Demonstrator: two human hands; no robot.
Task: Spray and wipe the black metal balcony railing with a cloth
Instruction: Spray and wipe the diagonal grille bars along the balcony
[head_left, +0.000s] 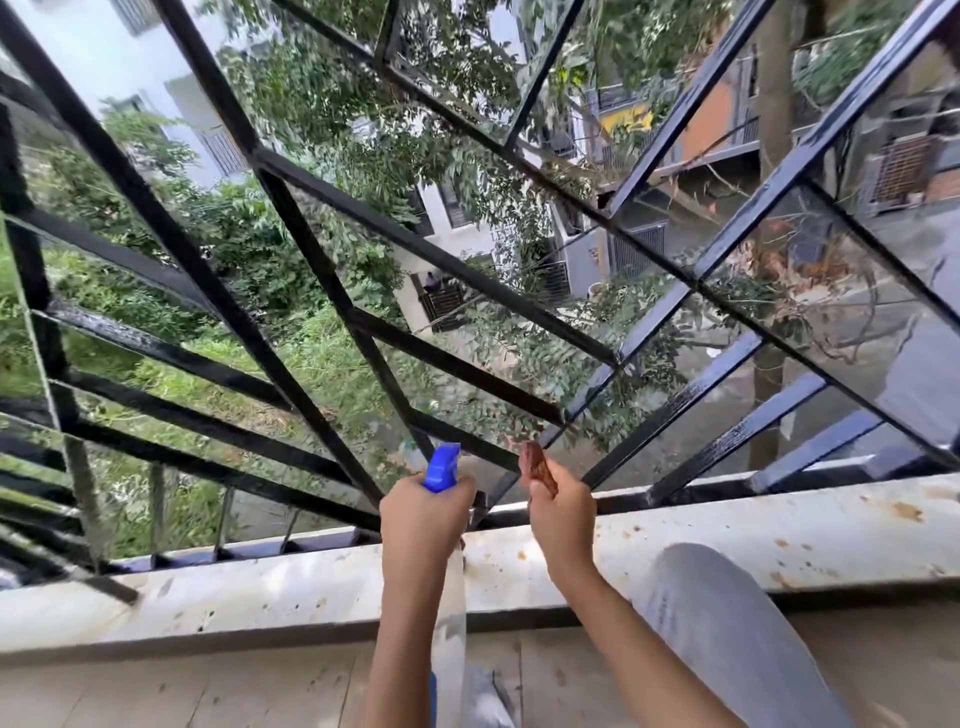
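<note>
"While the hands were up over the middle of the ledge, where did the railing lie from them?"

"Straight ahead and above. It stood along the ledge's far edge, and its black bars fanned up and away in slanted lines. A joint of the lowest bars sat just beyond the gap between the two hands."

"And what did each hand have?"

"The left hand was wrapped round the neck of the spray bottle, its blue head aimed forward at that joint. The right hand pinched a folded brown cloth, held upright with its top at the bar."

"Touching it?"

"That could not be told; it looked very close."

"Which hand was nearer the metal?"

"The right one, by a little. The nearest bar's long axis climbed from the joint toward the ledge's right end, so a wipe would probably have run up and rightward along it. A grey-clad knee was raised on that side, near the ledge's front edge."
</note>
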